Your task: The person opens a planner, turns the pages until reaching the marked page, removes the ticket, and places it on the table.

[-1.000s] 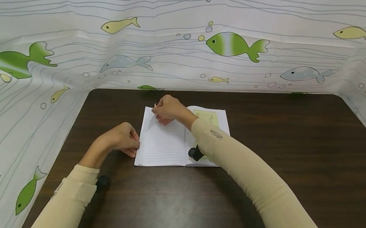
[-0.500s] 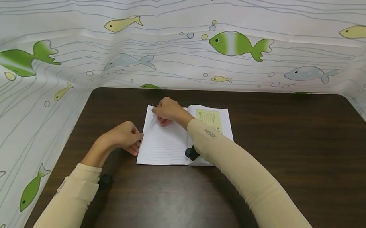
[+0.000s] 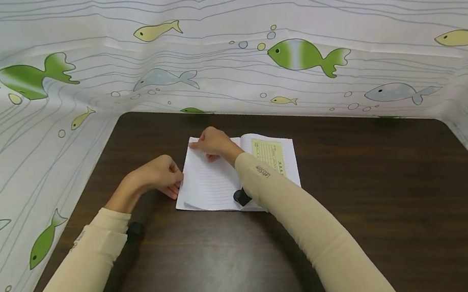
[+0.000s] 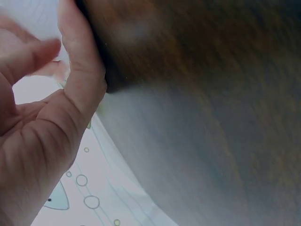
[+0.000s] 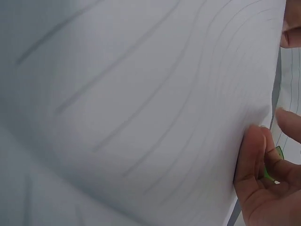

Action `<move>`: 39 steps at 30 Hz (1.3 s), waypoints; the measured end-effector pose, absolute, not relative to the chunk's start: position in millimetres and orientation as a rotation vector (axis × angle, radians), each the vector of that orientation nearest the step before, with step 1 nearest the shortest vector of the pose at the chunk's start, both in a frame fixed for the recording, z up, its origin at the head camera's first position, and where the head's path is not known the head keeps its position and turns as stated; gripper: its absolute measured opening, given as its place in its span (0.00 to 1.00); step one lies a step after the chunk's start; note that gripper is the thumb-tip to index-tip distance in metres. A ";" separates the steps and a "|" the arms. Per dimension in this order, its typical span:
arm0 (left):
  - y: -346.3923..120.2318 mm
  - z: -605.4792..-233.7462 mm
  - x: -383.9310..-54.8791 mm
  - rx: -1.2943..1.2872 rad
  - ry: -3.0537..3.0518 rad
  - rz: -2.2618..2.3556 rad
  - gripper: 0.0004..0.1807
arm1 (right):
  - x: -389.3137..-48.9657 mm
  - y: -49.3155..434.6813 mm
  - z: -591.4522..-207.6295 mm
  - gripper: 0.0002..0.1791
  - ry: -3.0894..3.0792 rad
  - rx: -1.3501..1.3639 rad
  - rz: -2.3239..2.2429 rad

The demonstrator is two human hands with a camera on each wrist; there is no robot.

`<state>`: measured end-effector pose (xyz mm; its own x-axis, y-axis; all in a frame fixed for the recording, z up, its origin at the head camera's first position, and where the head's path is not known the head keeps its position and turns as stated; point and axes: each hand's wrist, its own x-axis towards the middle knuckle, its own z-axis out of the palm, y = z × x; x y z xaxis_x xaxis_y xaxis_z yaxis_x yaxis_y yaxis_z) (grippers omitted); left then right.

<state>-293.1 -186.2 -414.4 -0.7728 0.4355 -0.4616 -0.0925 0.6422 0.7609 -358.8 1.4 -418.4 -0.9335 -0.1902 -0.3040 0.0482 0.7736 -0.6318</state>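
A notebook with lined white pages (image 3: 209,181) lies open on the dark wooden table (image 3: 236,269). My left hand (image 3: 160,176) holds the left edge of the notebook with bent fingers; in the left wrist view this hand (image 4: 51,108) shows close up beside the table edge. Over the upper left corner of the left page is my right hand (image 3: 215,144). The right wrist view has that hand's (image 5: 268,174) bent fingertips touching the edge of a curved page (image 5: 164,94), its thumb apart from them. At the lower left corner the top sheet stands slightly away from the sheets beneath.
A yellow printed panel (image 3: 269,153) is on the right page, partly covered by the right sleeve (image 3: 292,219). A fish-patterned white sheet (image 3: 219,55) walls the table's back and sides. Dark wrist devices (image 3: 241,197) hang below both wrists.
The right hand has shifted slightly left at the page's top corner, a digit now reaching its edge. The sheet's lower left corner has separated from those below. The left hand stays at the left edge.
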 end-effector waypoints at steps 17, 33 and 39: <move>-183.9 -414.3 -292.3 0.317 2.292 1.015 0.08 | -352.1 2.7 -412.7 0.09 2.646 -0.229 -0.814; -183.5 -412.2 -290.5 0.310 2.298 0.996 0.09 | -347.3 43.3 -383.6 0.14 2.603 -0.278 -0.666; -184.5 -411.4 -290.8 0.313 2.290 0.994 0.09 | -342.6 68.1 -370.5 0.17 2.676 -0.295 -0.548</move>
<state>-290.8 -184.5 -411.4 -0.7826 0.4364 -0.4439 -0.0261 0.6895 0.7238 -342.6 68.1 -370.5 -0.9013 -0.2777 -0.3325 -0.1246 0.9013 -0.4150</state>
